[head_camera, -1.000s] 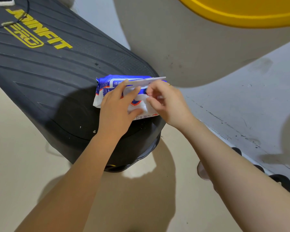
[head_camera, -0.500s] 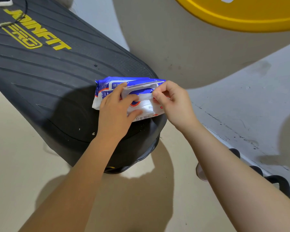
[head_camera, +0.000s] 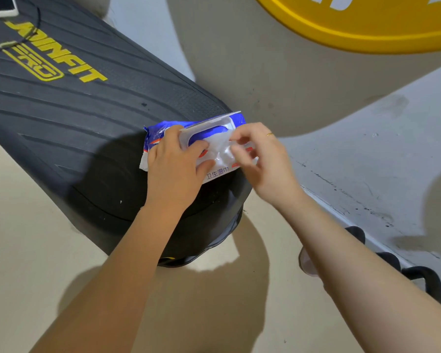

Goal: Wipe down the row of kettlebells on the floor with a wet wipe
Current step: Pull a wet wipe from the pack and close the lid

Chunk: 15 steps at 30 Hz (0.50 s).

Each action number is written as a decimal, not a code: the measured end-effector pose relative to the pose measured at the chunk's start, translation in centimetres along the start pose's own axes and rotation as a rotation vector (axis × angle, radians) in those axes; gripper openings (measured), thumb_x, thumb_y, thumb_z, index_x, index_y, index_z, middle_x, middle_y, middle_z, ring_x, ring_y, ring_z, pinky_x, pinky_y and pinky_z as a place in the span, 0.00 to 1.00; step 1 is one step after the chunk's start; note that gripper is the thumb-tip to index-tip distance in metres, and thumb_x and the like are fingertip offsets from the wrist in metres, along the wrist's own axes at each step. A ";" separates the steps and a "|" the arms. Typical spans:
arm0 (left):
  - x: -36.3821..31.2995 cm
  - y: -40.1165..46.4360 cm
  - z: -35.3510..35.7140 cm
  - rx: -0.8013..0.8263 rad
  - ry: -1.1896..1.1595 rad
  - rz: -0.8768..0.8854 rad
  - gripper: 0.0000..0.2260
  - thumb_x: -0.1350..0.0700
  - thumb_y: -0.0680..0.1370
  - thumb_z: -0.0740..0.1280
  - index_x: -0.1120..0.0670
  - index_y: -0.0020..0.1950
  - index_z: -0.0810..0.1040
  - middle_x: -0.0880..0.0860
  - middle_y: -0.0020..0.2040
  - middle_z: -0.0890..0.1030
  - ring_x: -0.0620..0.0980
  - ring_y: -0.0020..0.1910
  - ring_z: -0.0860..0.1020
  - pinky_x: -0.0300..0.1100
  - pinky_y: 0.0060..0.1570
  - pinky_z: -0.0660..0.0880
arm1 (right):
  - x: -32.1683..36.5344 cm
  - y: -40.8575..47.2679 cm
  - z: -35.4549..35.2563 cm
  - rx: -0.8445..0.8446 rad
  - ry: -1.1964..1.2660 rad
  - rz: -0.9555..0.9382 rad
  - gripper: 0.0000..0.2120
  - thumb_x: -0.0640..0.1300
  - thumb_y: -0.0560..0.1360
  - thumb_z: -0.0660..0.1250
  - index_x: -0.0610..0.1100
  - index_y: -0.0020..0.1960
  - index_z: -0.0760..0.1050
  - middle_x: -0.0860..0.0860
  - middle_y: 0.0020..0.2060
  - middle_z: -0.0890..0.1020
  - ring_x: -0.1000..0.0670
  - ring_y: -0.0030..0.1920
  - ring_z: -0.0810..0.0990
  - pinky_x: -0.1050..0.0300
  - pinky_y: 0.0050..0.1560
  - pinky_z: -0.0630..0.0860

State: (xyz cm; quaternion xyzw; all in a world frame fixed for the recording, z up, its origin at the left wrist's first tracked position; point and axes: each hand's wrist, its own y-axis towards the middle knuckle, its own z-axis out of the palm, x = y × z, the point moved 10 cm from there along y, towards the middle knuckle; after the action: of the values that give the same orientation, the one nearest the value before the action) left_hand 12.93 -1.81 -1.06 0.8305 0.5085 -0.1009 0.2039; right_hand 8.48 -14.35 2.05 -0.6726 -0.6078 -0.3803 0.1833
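While left hand [head_camera: 173, 166] steadies wipe pack [head_camera: 214, 149], right hand [head_camera: 261, 154] pinches wipe

Lower right of the frame: kettlebells [head_camera: 423, 278] mostly hidden behind the right forearm [head_camera: 362, 284], only black handle loops showing, the row cut off by the right edge. Top right: yellow disc [head_camera: 367, 29] cropped by the upper edge. Centre: wipe pack [head_camera: 214, 138] partly covered by the left hand [head_camera: 175, 169] and right hand [head_camera: 262, 159]; pinched wipe not discernible. Upper left: black platform [head_camera: 74, 110] running off-frame.
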 end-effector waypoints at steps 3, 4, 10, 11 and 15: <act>0.2 0.1 0.3 0.016 -0.013 -0.025 0.16 0.51 0.75 0.66 0.54 0.61 0.75 0.61 0.66 0.69 0.61 0.66 0.68 0.55 0.63 0.65 | 0.8 -0.6 0.9 -0.076 -0.298 -0.053 0.17 0.53 0.68 0.71 0.41 0.48 0.72 0.48 0.47 0.76 0.46 0.43 0.75 0.53 0.37 0.72; 0.1 0.1 0.3 0.014 -0.017 -0.028 0.16 0.52 0.75 0.66 0.54 0.61 0.75 0.61 0.67 0.69 0.61 0.66 0.67 0.55 0.63 0.65 | 0.6 -0.5 0.9 -0.114 -0.270 -0.005 0.17 0.52 0.67 0.72 0.41 0.46 0.72 0.47 0.44 0.76 0.45 0.43 0.75 0.52 0.38 0.72; -0.4 -0.1 0.2 -0.010 -0.078 -0.013 0.15 0.52 0.73 0.69 0.52 0.59 0.75 0.61 0.63 0.72 0.61 0.62 0.71 0.57 0.59 0.68 | -1.5 1.2 2.1 -0.096 -0.208 0.186 0.17 0.52 0.74 0.61 0.45 0.29 0.66 0.51 0.25 0.68 0.43 0.36 0.68 0.49 0.38 0.66; -0.4 -0.1 0.3 -0.008 -0.074 -0.007 0.15 0.53 0.73 0.69 0.52 0.59 0.75 0.61 0.63 0.72 0.62 0.62 0.71 0.57 0.58 0.69 | -1.3 1.3 2.0 -0.076 -0.186 0.176 0.18 0.52 0.74 0.61 0.43 0.30 0.68 0.50 0.25 0.69 0.42 0.35 0.68 0.49 0.38 0.66; 0.2 0.3 0.2 0.018 -0.020 -0.038 0.15 0.53 0.75 0.67 0.53 0.60 0.75 0.62 0.64 0.70 0.62 0.62 0.70 0.56 0.59 0.67 | -1.1 1.9 0.1 -0.032 0.073 0.189 0.13 0.44 0.74 0.68 0.39 0.33 0.75 0.46 0.28 0.77 0.44 0.33 0.75 0.54 0.36 0.70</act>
State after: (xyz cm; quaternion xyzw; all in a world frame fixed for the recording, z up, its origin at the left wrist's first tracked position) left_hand 13.26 -1.90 -1.27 0.8215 0.5212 -0.1175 0.1994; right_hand 10.39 -15.35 1.60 -0.7155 -0.5284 -0.3952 0.2294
